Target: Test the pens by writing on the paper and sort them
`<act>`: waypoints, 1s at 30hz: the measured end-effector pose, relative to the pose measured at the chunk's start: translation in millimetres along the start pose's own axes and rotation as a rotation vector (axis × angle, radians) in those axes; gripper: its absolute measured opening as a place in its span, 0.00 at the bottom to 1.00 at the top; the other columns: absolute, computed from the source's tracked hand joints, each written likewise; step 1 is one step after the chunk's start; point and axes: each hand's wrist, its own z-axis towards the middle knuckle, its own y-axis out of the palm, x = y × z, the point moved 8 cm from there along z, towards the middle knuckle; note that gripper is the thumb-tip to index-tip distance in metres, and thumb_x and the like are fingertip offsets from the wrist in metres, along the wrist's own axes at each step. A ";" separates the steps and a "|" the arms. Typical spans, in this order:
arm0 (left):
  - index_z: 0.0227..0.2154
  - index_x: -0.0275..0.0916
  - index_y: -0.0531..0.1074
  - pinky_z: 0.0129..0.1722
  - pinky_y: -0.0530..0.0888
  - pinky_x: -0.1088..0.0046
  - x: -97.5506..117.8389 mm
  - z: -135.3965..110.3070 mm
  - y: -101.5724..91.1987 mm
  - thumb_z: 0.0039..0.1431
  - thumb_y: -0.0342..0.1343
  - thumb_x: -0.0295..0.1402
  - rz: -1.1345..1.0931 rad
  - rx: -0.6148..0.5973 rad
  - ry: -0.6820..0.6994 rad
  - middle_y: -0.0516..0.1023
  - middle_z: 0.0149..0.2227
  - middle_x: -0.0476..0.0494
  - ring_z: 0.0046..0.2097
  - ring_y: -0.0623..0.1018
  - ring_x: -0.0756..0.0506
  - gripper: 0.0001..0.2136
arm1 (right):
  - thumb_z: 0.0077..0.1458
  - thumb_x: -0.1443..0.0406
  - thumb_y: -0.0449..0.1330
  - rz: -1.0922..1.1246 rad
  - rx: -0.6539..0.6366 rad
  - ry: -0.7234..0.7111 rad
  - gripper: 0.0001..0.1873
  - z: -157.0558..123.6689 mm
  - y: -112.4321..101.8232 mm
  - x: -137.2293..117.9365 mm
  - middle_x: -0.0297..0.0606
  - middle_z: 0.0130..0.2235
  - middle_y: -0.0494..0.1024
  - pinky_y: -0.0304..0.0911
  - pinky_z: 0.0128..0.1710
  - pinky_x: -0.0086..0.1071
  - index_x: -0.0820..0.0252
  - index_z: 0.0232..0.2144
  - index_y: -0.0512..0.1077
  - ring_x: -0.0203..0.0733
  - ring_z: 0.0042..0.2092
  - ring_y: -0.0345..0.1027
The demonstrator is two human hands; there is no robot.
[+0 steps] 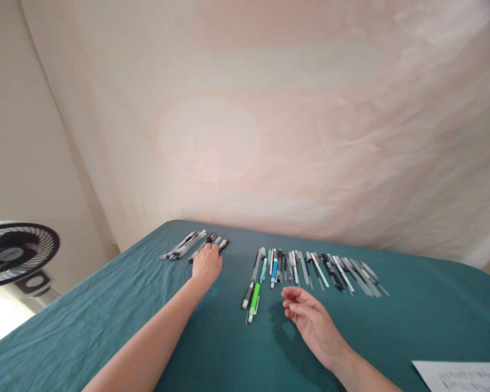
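Observation:
My left hand [207,265] reaches over a small group of pens [224,244] at the far left of the table. Its fingers bend down among them, closed, and whatever they grip is hidden under the hand. My right hand [312,324] hovers above the cloth, palm turned inward, with loosely curved fingers and nothing in it. Between the hands lie a green pen [255,300] and a grey pen [248,295], side by side. Behind them, a teal pen [263,270] and a blue-and-white pen [274,269] begin the row.
A long row of clear, black and white pens [316,267] spreads to the right. Another bundle of clear pens [185,245] lies at the far left. Green cloth [106,305] covers the table. A printed sheet [465,375] is at the lower right; a black fan [18,253] stands left.

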 end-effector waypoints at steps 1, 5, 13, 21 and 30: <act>0.41 0.35 0.66 0.44 0.64 0.67 -1.5 0.2 2.3 0.58 0.44 0.34 0.008 -0.004 -0.009 0.68 0.43 0.35 0.46 0.70 0.42 0.12 | 0.42 0.71 0.59 0.004 -0.001 0.001 0.13 0.1 -0.1 0.2 0.37 0.36 0.72 0.59 0.36 0.31 0.58 0.34 0.73 0.38 0.36 0.63; 0.39 0.34 0.66 0.43 0.66 0.66 -5.3 2.5 9.5 0.58 0.43 0.34 0.024 -0.029 -0.027 0.69 0.42 0.34 0.44 0.71 0.41 0.12 | 0.42 0.71 0.59 0.016 -0.010 0.000 0.13 0.4 0.3 0.9 0.37 0.37 0.72 0.59 0.36 0.31 0.58 0.34 0.73 0.37 0.34 0.63; 0.37 0.31 0.68 0.43 0.66 0.67 -1.6 -0.6 9.2 0.59 0.42 0.31 -0.052 -0.099 -0.011 0.70 0.41 0.31 0.45 0.72 0.41 0.11 | 0.45 0.73 0.57 0.014 -0.044 -0.009 0.13 0.3 2.2 -0.3 0.36 0.37 0.71 0.59 0.35 0.30 0.58 0.35 0.72 0.34 0.32 0.62; 0.36 0.33 0.68 0.42 0.65 0.71 54.3 -15.7 -16.3 0.58 0.40 0.31 -0.317 -0.164 0.214 0.72 0.38 0.38 0.42 0.71 0.44 0.12 | 0.51 0.65 0.58 0.065 -0.017 -0.012 0.08 3.1 1.2 0.8 0.37 0.35 0.71 0.59 0.31 0.28 0.60 0.35 0.73 0.33 0.31 0.61; 0.28 0.38 0.61 0.23 0.60 0.77 156.0 -113.7 -5.3 0.54 0.44 0.35 -1.091 -0.794 0.400 0.61 0.20 0.54 0.23 0.62 0.52 0.07 | 0.53 0.55 0.55 0.207 0.037 -0.022 0.18 7.9 -6.1 -0.4 0.38 0.34 0.73 0.61 0.30 0.27 0.61 0.39 0.73 0.35 0.31 0.63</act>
